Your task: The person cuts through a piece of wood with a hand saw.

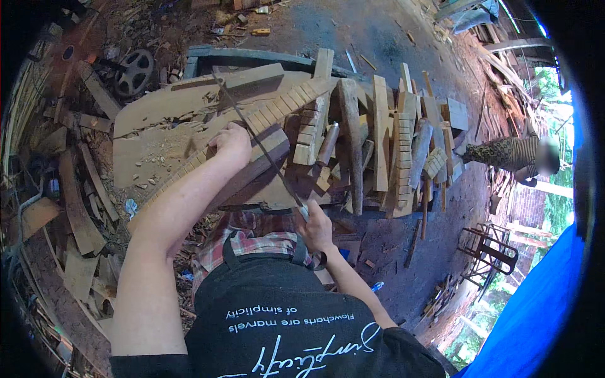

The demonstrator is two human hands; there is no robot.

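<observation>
My right hand [317, 228] is closed round the pale handle of a handsaw with a long, narrow dark blade [268, 154]. The blade slants away to the far left and lies across a long wooden strip [287, 103] with evenly spaced crosswise cuts. Just left of the blade, my left hand [232, 143] grips this strip, its fingertips partly hidden. Under the strip is a thick wooden block [255, 160]. All of this sits on a worn wooden workbench [145, 129] with chips scattered on it.
Several loose wood pieces, among them a notched strip [404, 157] and a rounded stick [350, 145], crowd the bench's right side. Offcuts [79, 201] pile up at left, near a metal wheel [134, 72]. Another person [513, 156] stands at far right, beyond a dark metal frame [490, 252].
</observation>
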